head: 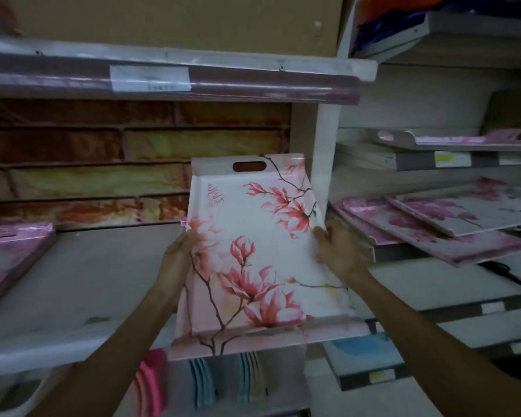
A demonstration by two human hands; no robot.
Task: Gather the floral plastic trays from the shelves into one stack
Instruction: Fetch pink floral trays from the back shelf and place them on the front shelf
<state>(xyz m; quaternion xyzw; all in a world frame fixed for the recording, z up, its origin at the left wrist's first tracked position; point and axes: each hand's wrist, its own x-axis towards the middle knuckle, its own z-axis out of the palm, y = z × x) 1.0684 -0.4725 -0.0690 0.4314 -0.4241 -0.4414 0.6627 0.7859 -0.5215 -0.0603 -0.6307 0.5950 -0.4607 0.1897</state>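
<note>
The shelf (82, 284) runs across the left of the scene, and the tray (253, 254) in hand sits at its right end, overhanging the near edge. The tray's long axis runs near to far, handle slot at the far end, printed face up and tilted toward the camera. More floral trays lie in a loose pile (433, 224) on the right shelves, near the held one, and another (12, 251) lies well apart at far left.

The left hand (178, 260) grips the tray's left long edge, fingers curled under it. The right hand (340, 251) grips the right long edge, thumb on top. Both sit about mid-length, so the tray lies directly between them. The right hand is nearer the pile, which looks the likelier place to stack.
</note>
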